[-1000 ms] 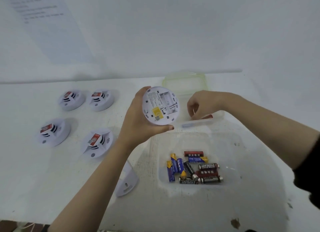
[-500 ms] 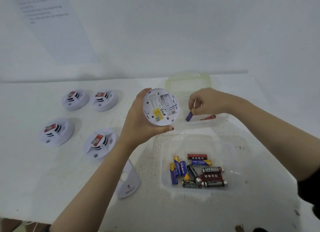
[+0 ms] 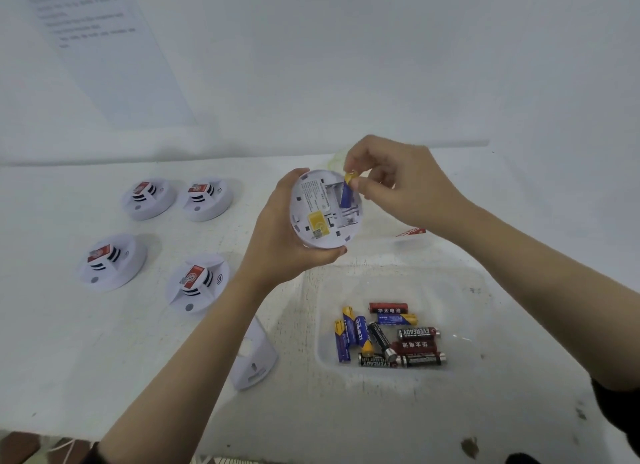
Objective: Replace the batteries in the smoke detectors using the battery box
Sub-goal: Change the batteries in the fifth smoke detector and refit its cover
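My left hand [image 3: 277, 235] holds a white round smoke detector [image 3: 322, 217] above the table, its back with the open battery bay facing me. My right hand [image 3: 401, 183] pinches a blue and yellow battery [image 3: 347, 193] by its yellow end, the blue end resting in the bay. A clear plastic battery box [image 3: 485, 290] sits below on the table and holds several loose batteries [image 3: 388, 335], blue, red and black.
Several more smoke detectors lie face up at the left, among them a near detector [image 3: 197, 283] and a left detector [image 3: 110, 261]. A loose white back cover [image 3: 254, 356] lies by my left forearm. Another clear box [image 3: 408, 235] stands behind the battery box. The table's front edge [image 3: 311, 453] is close.
My right hand lifted the blue battery out of the far box and brought it left to the detector's open bay. My left hand kept the detector held up.
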A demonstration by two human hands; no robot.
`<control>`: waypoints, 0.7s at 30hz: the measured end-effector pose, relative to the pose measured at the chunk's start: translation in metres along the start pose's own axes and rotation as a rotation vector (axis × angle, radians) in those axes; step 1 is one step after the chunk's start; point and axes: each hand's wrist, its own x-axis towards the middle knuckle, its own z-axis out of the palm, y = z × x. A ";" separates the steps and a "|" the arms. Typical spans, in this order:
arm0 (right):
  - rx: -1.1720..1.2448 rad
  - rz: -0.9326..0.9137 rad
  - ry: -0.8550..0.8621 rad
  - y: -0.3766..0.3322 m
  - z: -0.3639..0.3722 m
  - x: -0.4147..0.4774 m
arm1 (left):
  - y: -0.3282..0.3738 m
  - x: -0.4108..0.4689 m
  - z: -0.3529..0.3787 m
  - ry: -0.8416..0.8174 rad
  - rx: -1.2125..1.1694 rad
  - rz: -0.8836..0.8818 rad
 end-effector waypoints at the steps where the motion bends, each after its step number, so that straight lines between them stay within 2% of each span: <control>1: -0.066 -0.032 -0.016 0.001 0.002 0.000 | 0.001 0.000 0.000 0.004 -0.014 0.010; 7: -0.262 -0.199 0.033 0.007 0.008 -0.005 | 0.015 -0.002 -0.002 0.057 -0.065 0.051; 15: -0.025 -0.248 0.110 0.007 0.015 -0.026 | 0.032 -0.002 -0.005 0.148 -0.017 0.181; 19: -0.112 -0.350 0.118 0.014 0.015 -0.028 | 0.035 0.001 -0.006 0.160 -0.025 0.204; 21: -0.086 -0.326 0.075 0.017 0.012 -0.026 | 0.033 0.004 -0.007 0.137 -0.012 0.204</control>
